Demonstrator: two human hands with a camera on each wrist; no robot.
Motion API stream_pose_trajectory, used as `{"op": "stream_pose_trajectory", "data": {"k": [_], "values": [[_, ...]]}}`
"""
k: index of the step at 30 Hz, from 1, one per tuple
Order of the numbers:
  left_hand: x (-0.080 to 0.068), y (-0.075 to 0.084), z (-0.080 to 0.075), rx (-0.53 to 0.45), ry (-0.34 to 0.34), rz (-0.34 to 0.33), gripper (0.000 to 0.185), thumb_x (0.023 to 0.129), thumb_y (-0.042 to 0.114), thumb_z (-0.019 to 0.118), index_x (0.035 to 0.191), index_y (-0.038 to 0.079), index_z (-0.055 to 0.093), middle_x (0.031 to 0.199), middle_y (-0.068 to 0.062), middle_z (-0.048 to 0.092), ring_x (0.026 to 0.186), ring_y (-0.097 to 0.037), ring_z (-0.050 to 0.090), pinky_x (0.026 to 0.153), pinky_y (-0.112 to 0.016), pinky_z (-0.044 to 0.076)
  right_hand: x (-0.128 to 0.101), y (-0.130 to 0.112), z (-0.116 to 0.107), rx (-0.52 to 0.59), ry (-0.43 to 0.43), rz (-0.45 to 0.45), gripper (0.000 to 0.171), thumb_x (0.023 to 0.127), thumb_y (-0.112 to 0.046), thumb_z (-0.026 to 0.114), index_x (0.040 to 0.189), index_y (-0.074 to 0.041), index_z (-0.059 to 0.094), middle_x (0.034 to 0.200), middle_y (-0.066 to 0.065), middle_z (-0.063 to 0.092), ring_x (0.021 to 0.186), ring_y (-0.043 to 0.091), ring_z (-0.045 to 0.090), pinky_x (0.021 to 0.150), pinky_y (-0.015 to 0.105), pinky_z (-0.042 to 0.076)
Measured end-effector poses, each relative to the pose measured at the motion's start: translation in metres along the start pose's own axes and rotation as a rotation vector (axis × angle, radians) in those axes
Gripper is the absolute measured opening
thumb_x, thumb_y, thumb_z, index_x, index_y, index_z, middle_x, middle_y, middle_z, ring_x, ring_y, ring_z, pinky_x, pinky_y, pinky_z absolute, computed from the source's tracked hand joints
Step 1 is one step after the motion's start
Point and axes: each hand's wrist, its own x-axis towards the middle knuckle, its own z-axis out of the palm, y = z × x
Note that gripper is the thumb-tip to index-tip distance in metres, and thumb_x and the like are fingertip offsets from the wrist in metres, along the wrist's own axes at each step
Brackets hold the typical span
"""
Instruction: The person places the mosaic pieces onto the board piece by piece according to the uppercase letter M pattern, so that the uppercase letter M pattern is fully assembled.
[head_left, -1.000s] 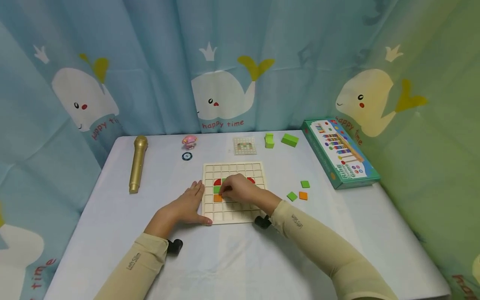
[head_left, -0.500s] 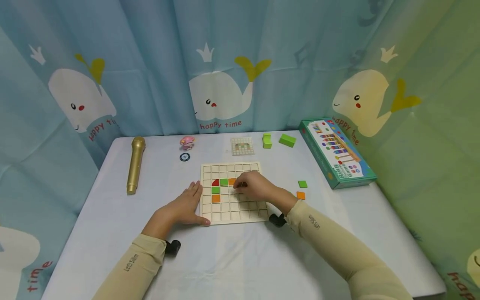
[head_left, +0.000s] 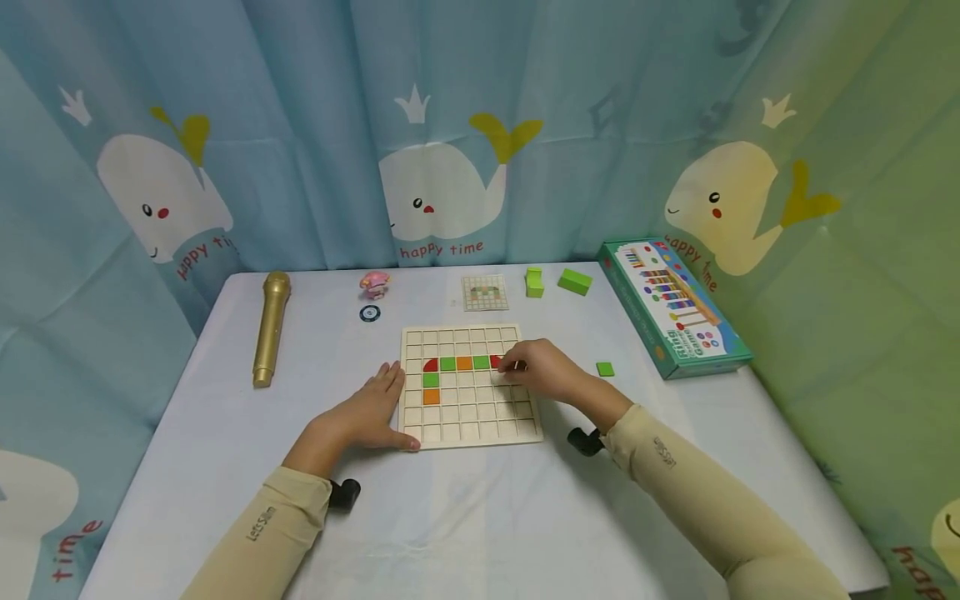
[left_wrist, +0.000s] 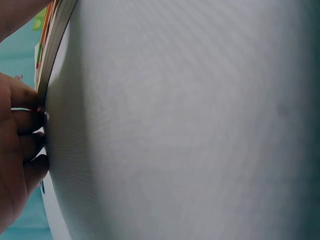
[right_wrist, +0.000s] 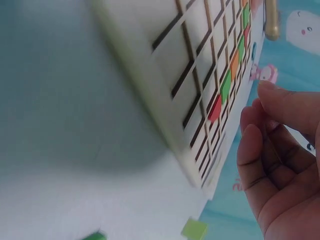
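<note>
A wooden grid board (head_left: 468,417) lies on the table with red, green and orange tiles in it. Five-in-line is not counted here; several tiles make a row, including an orange tile (head_left: 465,363), with a red rounded tile (right_wrist: 215,109) at its right end. Below the left end sit a green tile (head_left: 431,380) and an orange tile (head_left: 432,397). My left hand (head_left: 367,412) rests at the board's left edge, fingers straight, thumb at the lower corner. My right hand (head_left: 551,369) is over the board's right side, fingers loosely bent, nothing visible between them.
A loose green tile (head_left: 605,368) lies right of the board. Behind are a pattern card (head_left: 484,293), green blocks (head_left: 575,282), a pink figurine (head_left: 375,285) and a round disc (head_left: 370,313). A gold microphone (head_left: 272,329) lies left, a boxed game (head_left: 675,308) right.
My right hand has moved rightward across the board from the left column of tiles, uncovering the row. The left hand stays at the board's edge.
</note>
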Motion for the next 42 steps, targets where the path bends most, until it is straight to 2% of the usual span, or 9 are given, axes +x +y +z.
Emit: {"op": "stream_pose_trajectory", "data": {"k": [6, 15, 23, 30, 36, 42], "values": [[0.000, 0.000, 0.000, 0.002, -0.007, -0.009, 0.127, 0.075, 0.062, 0.080, 0.156, -0.011, 0.014, 0.165, -0.025, 0.008, 0.153, -0.040, 0.005, 0.122, -0.049, 0.015, -0.007, 0.013, -0.006, 0.000, 0.020, 0.037, 0.012, 0.090, -0.006, 0.074, 0.102, -0.008, 0.078, 0.098, 0.000, 0.072, 0.089, 0.016, 0.063, 0.078, 0.033, 0.054], [-0.002, 0.002, -0.003, -0.002, -0.009, -0.017, 0.126, 0.075, 0.060, 0.082, 0.156, -0.010, 0.014, 0.165, -0.024, 0.007, 0.153, -0.039, 0.004, 0.122, -0.049, 0.015, -0.025, 0.025, -0.017, -0.014, 0.053, 0.026, 0.012, 0.090, -0.003, 0.073, 0.101, -0.003, 0.077, 0.092, 0.002, 0.070, 0.083, 0.017, 0.062, 0.072, 0.034, 0.053], [-0.001, 0.001, -0.002, 0.001, -0.006, -0.010, 0.126, 0.076, 0.059, 0.081, 0.156, -0.010, 0.014, 0.165, -0.025, 0.008, 0.153, -0.040, 0.004, 0.122, -0.050, 0.015, -0.039, 0.043, -0.022, -0.016, 0.040, 0.056, 0.011, 0.089, -0.005, 0.074, 0.100, -0.003, 0.077, 0.092, 0.002, 0.070, 0.082, 0.016, 0.061, 0.072, 0.035, 0.052], [-0.002, 0.002, -0.004, 0.001, -0.004, -0.008, 0.125, 0.076, 0.059, 0.081, 0.156, -0.011, 0.015, 0.165, -0.026, 0.009, 0.153, -0.040, 0.005, 0.122, -0.050, 0.016, -0.049, 0.058, -0.025, -0.012, 0.019, 0.074, 0.014, 0.088, -0.001, 0.074, 0.102, 0.000, 0.076, 0.096, 0.007, 0.071, 0.083, 0.018, 0.063, 0.070, 0.033, 0.053], [-0.003, 0.003, -0.003, 0.000, -0.004, -0.005, 0.125, 0.076, 0.059, 0.081, 0.155, -0.012, 0.015, 0.165, -0.026, 0.009, 0.152, -0.041, 0.005, 0.122, -0.050, 0.016, -0.055, 0.063, -0.029, 0.014, -0.016, 0.130, 0.021, 0.085, 0.000, 0.077, 0.105, 0.002, 0.075, 0.097, 0.011, 0.070, 0.080, 0.017, 0.062, 0.067, 0.032, 0.052], [-0.002, 0.004, -0.003, -0.001, -0.002, -0.010, 0.126, 0.075, 0.060, 0.081, 0.155, -0.011, 0.016, 0.165, -0.026, 0.010, 0.152, -0.040, 0.006, 0.122, -0.049, 0.016, -0.060, 0.069, -0.029, 0.002, -0.022, 0.149, 0.024, 0.081, -0.002, 0.081, 0.104, 0.001, 0.076, 0.099, 0.010, 0.071, 0.087, 0.023, 0.065, 0.074, 0.036, 0.053]]}}
